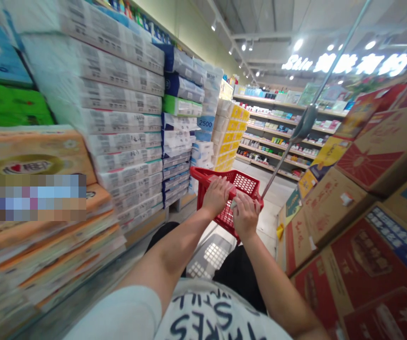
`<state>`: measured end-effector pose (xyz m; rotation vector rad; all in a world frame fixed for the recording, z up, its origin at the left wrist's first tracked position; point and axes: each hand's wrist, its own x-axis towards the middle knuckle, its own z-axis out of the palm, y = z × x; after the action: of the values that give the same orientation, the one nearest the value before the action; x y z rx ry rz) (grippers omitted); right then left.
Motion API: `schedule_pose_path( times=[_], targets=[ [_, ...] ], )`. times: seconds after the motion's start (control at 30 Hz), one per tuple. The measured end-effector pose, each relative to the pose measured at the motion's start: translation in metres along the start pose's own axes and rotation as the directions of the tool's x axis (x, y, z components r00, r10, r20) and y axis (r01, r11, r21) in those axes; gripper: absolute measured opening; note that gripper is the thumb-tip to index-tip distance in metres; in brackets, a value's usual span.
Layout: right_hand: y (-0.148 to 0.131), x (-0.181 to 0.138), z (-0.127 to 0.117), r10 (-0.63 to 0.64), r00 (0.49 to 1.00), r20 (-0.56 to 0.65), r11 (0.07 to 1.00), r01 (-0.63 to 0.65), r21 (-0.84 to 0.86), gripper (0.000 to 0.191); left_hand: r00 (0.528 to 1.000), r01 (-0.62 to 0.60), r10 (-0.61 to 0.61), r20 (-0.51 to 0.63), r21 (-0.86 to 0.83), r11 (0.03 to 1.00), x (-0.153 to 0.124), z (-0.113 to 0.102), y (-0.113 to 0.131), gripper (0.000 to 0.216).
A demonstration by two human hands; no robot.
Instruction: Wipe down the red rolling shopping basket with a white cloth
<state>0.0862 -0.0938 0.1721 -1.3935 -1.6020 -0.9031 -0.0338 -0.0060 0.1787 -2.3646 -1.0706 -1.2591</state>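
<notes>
Both of my hands rest on the handle bar of a red plastic shopping cart [248, 183] with a perforated basket. My left hand [217, 194] curls its fingers over the bar at its middle. Close beside it, my right hand [246, 213] wraps around the bar toward the right end. Something small and pale shows by the right thumb, too small to name. A thin metal pole [277, 165] rises from the cart's right side, with a grey piece [304, 123] partway up. The part of the basket behind my hands is hidden.
Tall stacks of wrapped paper packs [122, 94] line the left, with orange tissue packs [37, 189] nearest. Yellow-and-white packs [230, 137] stand farther on. Cardboard cartons [334, 203] are piled along the right. Stocked shelves [277, 123] cross the far end, beyond the pale aisle floor [276, 189].
</notes>
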Motion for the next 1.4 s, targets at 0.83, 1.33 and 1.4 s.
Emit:
schedule_pose_path(
  times=[0.83, 1.33, 1.4],
  targets=[
    [0.009, 0.012, -0.007, 0.093, 0.991, 0.098, 0.995, -0.090, -0.030, 0.025, 0.998, -0.051, 0.050, -0.022, -0.045, 0.998, 0.003, -0.001, -0.015, 0.037],
    [0.008, 0.027, -0.009, 0.179, 0.959, 0.221, 0.984, -0.171, -0.052, 0.017, 0.999, -0.052, 0.053, 0.006, -0.044, 0.998, 0.002, -0.006, -0.023, 0.040],
    [0.010, 0.033, -0.008, 0.226, 0.939, 0.261, 0.974, -0.210, -0.088, 0.017, 0.999, -0.038, 0.038, 0.004, -0.052, 0.998, 0.002, -0.006, -0.022, 0.039]
  ],
)
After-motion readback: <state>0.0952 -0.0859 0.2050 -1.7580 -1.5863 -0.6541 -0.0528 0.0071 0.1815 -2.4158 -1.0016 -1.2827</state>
